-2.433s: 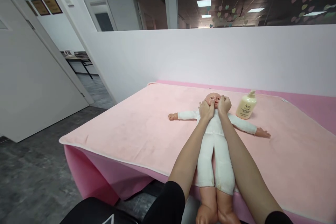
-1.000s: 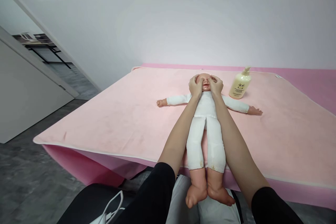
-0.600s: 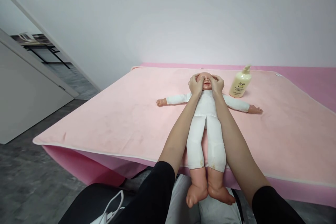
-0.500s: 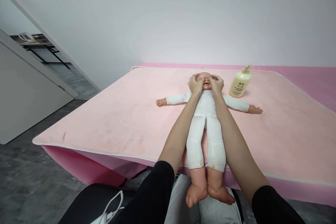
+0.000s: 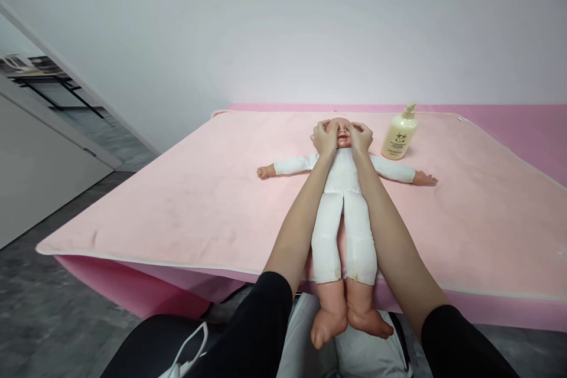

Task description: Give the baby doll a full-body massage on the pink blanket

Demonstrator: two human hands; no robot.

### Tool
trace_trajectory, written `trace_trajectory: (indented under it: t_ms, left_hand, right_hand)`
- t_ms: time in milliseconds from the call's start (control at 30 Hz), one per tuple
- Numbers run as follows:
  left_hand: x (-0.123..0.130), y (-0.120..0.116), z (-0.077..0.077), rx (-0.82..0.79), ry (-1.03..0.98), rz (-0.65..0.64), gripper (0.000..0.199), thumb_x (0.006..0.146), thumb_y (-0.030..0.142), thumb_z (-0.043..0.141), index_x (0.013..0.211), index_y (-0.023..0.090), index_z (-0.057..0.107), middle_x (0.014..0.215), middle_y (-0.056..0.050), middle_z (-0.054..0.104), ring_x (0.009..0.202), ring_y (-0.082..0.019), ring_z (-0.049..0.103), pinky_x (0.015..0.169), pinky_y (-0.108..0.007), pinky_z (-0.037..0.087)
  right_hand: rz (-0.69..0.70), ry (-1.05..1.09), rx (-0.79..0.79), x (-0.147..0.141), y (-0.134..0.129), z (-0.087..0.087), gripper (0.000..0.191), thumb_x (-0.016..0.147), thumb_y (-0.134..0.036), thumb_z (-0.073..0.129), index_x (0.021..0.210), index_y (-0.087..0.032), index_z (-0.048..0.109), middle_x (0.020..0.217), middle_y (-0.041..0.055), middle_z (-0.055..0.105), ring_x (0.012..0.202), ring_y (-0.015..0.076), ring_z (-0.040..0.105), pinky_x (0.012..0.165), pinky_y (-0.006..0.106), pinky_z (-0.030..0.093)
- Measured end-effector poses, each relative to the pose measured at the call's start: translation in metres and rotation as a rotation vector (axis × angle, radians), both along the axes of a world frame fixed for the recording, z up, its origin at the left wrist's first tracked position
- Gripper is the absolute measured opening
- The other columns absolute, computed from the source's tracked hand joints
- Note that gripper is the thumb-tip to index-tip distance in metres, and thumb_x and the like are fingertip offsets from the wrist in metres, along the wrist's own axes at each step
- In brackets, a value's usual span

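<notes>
A baby doll with a white cloth body (image 5: 343, 170) lies on its back with its arms spread, its bare feet hanging past the near table edge. My left hand (image 5: 325, 137) wraps round the left side of its head, and my right hand (image 5: 361, 136) cups the right side. Both thumbs rest on the face beside the nose, near the eyes. The doll's mouth shows between my hands, while the sides of its head are hidden under my fingers. My forearms run along either side of the body.
A pale yellow pump bottle (image 5: 399, 134) stands right of the doll's head. Under them a light pink blanket (image 5: 186, 201) covers the table, with a white wall (image 5: 283, 35) behind. A white cable (image 5: 190, 345) lies on a dark seat at the lower left.
My thumbs have moved slightly apart and up on the doll's face, showing more of its nose. The camera view has shifted a little; doll and bottle stay in place on the blanket.
</notes>
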State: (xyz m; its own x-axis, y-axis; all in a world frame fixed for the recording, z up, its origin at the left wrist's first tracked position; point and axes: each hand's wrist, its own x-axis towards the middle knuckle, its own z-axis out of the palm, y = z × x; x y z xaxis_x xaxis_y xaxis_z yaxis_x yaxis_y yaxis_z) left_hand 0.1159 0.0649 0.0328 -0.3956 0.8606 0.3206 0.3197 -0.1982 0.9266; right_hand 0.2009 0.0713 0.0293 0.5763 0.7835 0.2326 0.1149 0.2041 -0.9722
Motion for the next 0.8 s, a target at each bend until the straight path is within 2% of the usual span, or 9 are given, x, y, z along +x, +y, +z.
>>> trace_trajectory:
  t_ms: [67,133,367,567,700,800]
  left_hand:
    - [0.001,-0.0021,0.0012,-0.017,0.034,0.008,0.027,0.071,0.035,0.062,0.094,0.024,0.056,0.111,-0.005,0.058,0.108,-0.022,0.05,0.098,-0.036,0.034]
    - [0.001,-0.0021,0.0012,-0.014,0.043,0.006,0.027,0.071,0.036,0.063,0.093,0.025,0.055,0.111,-0.005,0.058,0.107,-0.022,0.05,0.098,-0.037,0.034]
    - [-0.0019,0.0044,-0.0024,0.001,0.012,0.01,0.01,0.08,0.026,0.049,0.087,0.025,0.056,0.106,-0.002,0.06,0.105,-0.019,0.051,0.098,-0.035,0.033]
    - [-0.0031,0.0054,-0.0028,0.015,-0.033,0.012,0.025,0.08,0.012,0.036,0.085,0.026,0.057,0.101,0.001,0.062,0.106,-0.016,0.051,0.097,-0.032,0.034]
    - [-0.0026,0.0016,-0.0006,-0.008,-0.037,0.007,0.013,0.081,0.025,0.045,0.088,0.025,0.056,0.106,-0.001,0.06,0.107,-0.018,0.051,0.098,-0.033,0.033]
    - [-0.0019,-0.0016,0.0011,-0.025,-0.005,0.009,0.024,0.073,0.039,0.06,0.092,0.024,0.054,0.111,-0.004,0.058,0.108,-0.021,0.049,0.098,-0.036,0.033]
  right_hand:
    - [0.005,-0.005,-0.01,-0.0007,-0.0005,0.0009,0.018,0.059,-0.03,0.065,0.072,-0.017,0.064,0.08,0.0012,0.067,0.081,0.0161,0.06,0.083,0.029,0.045]
    - [-0.001,-0.006,-0.01,-0.0012,-0.0004,0.0014,0.021,0.057,-0.032,0.067,0.072,-0.017,0.064,0.08,0.0015,0.067,0.08,0.0163,0.06,0.082,0.03,0.046]
    - [-0.007,0.047,0.023,0.0003,0.0027,-0.0011,0.016,0.061,-0.029,0.064,0.07,-0.016,0.068,0.078,0.0034,0.069,0.08,0.0176,0.062,0.083,0.031,0.047]
    - [-0.012,0.078,0.034,-0.001,0.0008,-0.0029,0.016,0.065,-0.021,0.054,0.071,-0.018,0.068,0.08,-0.0002,0.069,0.087,0.0174,0.061,0.085,0.03,0.045]
    - [0.016,-0.014,0.034,-0.0044,-0.003,0.0007,0.013,0.064,-0.028,0.058,0.07,-0.018,0.064,0.077,0.0007,0.067,0.082,0.017,0.06,0.083,0.03,0.045]
    - [0.008,-0.065,0.016,-0.0039,-0.0014,0.0019,0.021,0.058,-0.034,0.065,0.072,-0.018,0.061,0.079,0.0009,0.066,0.081,0.0165,0.059,0.082,0.03,0.045]
